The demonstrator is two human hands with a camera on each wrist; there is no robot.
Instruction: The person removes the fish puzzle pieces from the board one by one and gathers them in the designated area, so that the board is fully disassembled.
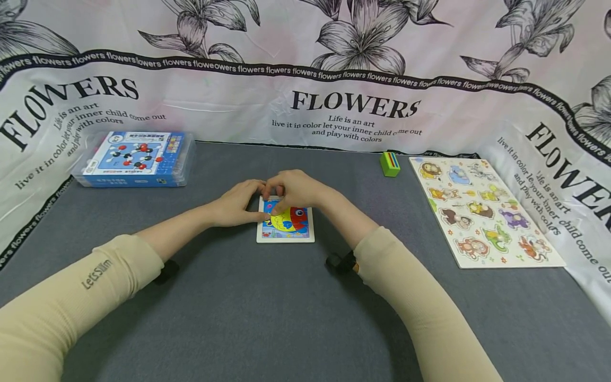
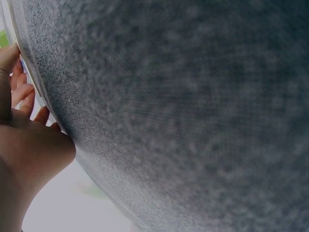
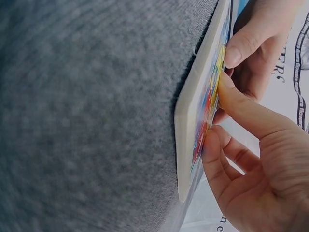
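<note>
A person in cream sleeves (image 1: 429, 313) works with both hands at a small fish puzzle (image 1: 289, 225) lying flat on the gray cloth-covered table (image 1: 258, 302), midway between the forearms. The left hand (image 1: 238, 204) is at the puzzle's left side, clenched on nothing, its fingers relaxed near the far corner and its thumb extended to the board. The right hand (image 1: 300, 189) reaches over the far edge, its thumb on the fish's yellow body and its other fingers bent near the board; whether they grasp a piece cannot be told. The fish's red head and round eye show to the right of the thumb, within a white border. Black wrist bands (image 1: 341, 262) show beneath both cuffs. At the back left sits a clear plastic case (image 1: 131, 160) with a blue label picturing molecular models. To the right, a small green block (image 1: 390, 164) with colored stripes stands near a large board of cartoon animals (image 1: 487, 212). Behind hangs a cloth (image 1: 229, 101) printed with black line-drawn blooms and the word "FLOWERS."
</note>
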